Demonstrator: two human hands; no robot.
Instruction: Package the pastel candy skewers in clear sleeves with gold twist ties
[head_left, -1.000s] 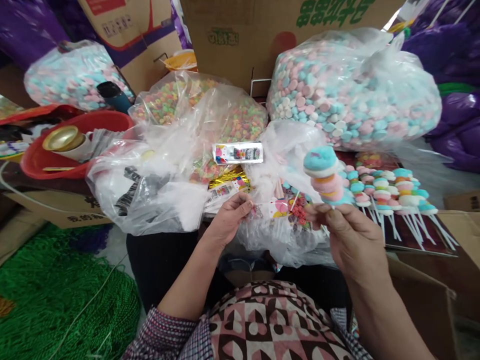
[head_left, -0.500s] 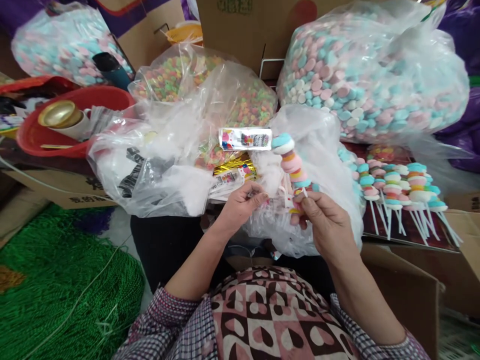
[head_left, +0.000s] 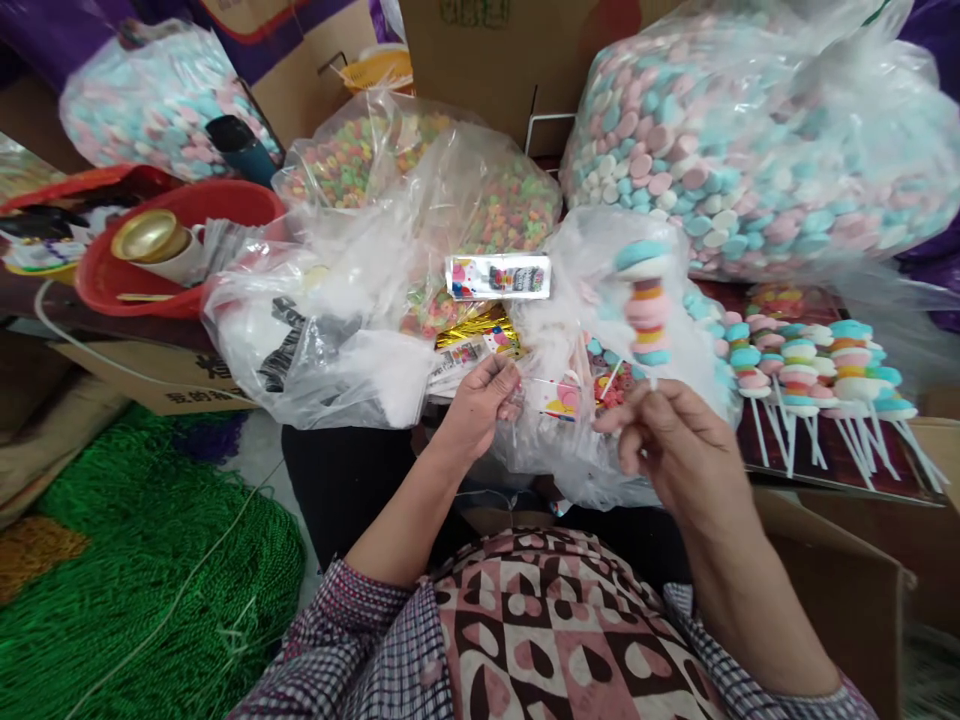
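Note:
My right hand (head_left: 675, 450) pinches the white stick of a candy skewer (head_left: 646, 305), a stack of blue, pink and orange discs held upright in front of a crumpled clear bag (head_left: 600, 420). My left hand (head_left: 480, 405) grips a small clear printed wrapper (head_left: 555, 397) by its edge, just left of the skewer's stick. Both hands hover over my lap, close together.
Several finished skewers (head_left: 810, 365) lie in a row at the right. A huge bag of pastel discs (head_left: 757, 150) and a bag of small coloured candy rings (head_left: 450, 200) stand behind. A red basin (head_left: 142, 290) with a gold-lidded cup sits left; green netting (head_left: 135, 560) covers the floor.
The skewer swung left toward the wrapper, then came back upright and to the right. My left hand stayed on the wrapper, which now shows more fully between the hands.

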